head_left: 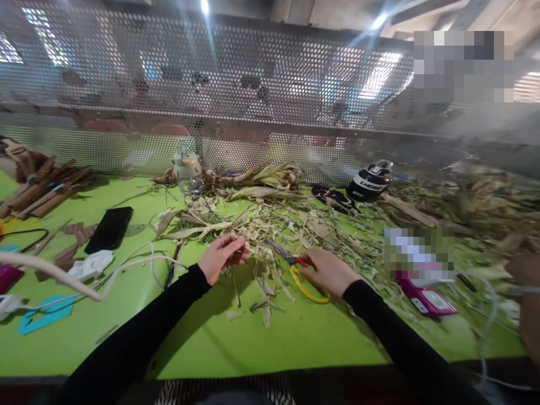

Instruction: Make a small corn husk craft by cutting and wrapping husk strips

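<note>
Red and yellow handles, metal blades: we place the scissors (291, 259) near the middle of the green tabletop (202, 355), at the near edge of a spread of pale husk scraps (253, 229). The right hand (331, 271) has them, its fingers closed on the red handle; the yellow loop shows below the hand. Blades point up and leftward, toward the scraps and the left hand (221, 256). That hand has its fingers curled inward, fingertips close to the scraps; whether they pinch a piece, we can't make out. Both arms wear black sleeves.

Behind the litter we log a bundle of husks (276, 175), with a clear bottle (187, 169) to its left and a black bottle (369, 181) to its right. Farther left lie a black phone (108, 229), a white plug block (90, 264), a blue tag (47, 315) and a stack of brown stalks (54, 188). On the right side we note a magenta device (426, 297) beyond the right forearm. A perforated metal screen (253, 95) stands along the back.
</note>
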`<action>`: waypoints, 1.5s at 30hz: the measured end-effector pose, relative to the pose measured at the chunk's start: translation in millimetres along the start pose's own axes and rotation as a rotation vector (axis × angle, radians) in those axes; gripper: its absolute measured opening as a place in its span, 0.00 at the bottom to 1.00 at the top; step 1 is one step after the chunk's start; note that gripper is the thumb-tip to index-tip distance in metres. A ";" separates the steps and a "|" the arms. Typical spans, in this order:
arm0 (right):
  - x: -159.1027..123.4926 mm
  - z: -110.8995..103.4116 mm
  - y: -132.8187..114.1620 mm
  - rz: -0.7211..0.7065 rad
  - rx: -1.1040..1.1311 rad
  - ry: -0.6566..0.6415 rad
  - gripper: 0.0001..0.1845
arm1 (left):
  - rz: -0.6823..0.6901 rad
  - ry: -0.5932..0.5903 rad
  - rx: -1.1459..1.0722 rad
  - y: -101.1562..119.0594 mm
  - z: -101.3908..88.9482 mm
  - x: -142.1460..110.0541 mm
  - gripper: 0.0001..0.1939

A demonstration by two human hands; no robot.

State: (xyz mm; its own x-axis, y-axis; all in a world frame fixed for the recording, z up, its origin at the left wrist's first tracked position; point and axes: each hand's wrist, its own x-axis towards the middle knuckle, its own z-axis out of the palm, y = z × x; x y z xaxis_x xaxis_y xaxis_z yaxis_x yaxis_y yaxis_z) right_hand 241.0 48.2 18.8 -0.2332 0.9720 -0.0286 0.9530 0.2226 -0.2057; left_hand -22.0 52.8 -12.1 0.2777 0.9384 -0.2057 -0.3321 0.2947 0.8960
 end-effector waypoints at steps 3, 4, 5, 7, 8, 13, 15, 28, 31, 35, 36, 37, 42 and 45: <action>-11.2 -3.2 18.4 -0.022 -0.020 -0.051 0.13 | -0.029 -0.017 -0.090 2.1 1.1 -2.0 0.13; -12.9 -1.9 19.2 -0.037 -0.032 -0.054 0.15 | -0.023 -0.016 -0.102 2.1 1.6 -2.6 0.13; -13.7 0.2 18.2 -0.036 -0.050 -0.062 0.16 | -0.014 -0.015 -0.113 1.8 2.1 -3.1 0.14; -13.0 5.0 14.3 0.019 -0.084 -0.100 0.14 | 0.010 -0.008 -0.141 1.4 2.3 -4.2 0.14; -12.0 7.0 12.7 0.058 -0.093 -0.125 0.13 | 0.018 -0.008 -0.157 1.3 2.1 -4.8 0.15; -6.2 2.8 19.2 0.156 -0.082 -0.163 0.07 | 0.019 -0.036 -0.203 3.1 1.0 -7.7 0.14; -5.8 -5.9 26.2 0.180 -0.076 -0.167 0.07 | 0.040 -0.023 -0.215 4.1 0.7 -7.3 0.13; -61.5 -41.5 -36.0 0.107 1.090 -0.463 0.25 | 0.222 -0.084 -0.105 8.7 -3.7 -7.1 0.13; -66.0 -43.2 -43.3 0.163 1.150 -0.514 0.26 | 0.255 -0.114 -0.033 8.8 -5.6 -8.0 0.13; -67.1 -45.5 -41.8 0.171 1.127 -0.611 0.28 | 0.300 -0.148 0.017 7.9 -7.4 -7.1 0.11; -67.3 -45.8 -41.2 0.168 1.120 -0.632 0.29 | 0.314 -0.149 0.028 7.7 -7.6 -7.0 0.11; -67.6 -45.9 -40.8 0.168 1.115 -0.650 0.30 | 0.327 -0.149 0.038 7.6 -7.5 -7.0 0.10; -70.5 -45.0 -42.0 0.177 1.094 -0.638 0.32 | 0.349 -0.157 0.063 8.2 -6.1 -8.5 0.10; -70.7 -43.3 -43.2 0.152 1.118 -0.639 0.31 | 0.337 -0.184 0.037 8.5 -4.9 -9.7 0.11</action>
State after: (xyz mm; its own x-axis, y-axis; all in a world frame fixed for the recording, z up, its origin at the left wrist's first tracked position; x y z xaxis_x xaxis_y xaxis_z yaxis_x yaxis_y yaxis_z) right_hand 224.7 -27.0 72.0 -0.4837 0.7049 -0.5187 0.3730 -0.3701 -0.8508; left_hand -31.9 47.1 -4.4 0.3168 0.9325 0.1735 -0.4004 -0.0343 0.9157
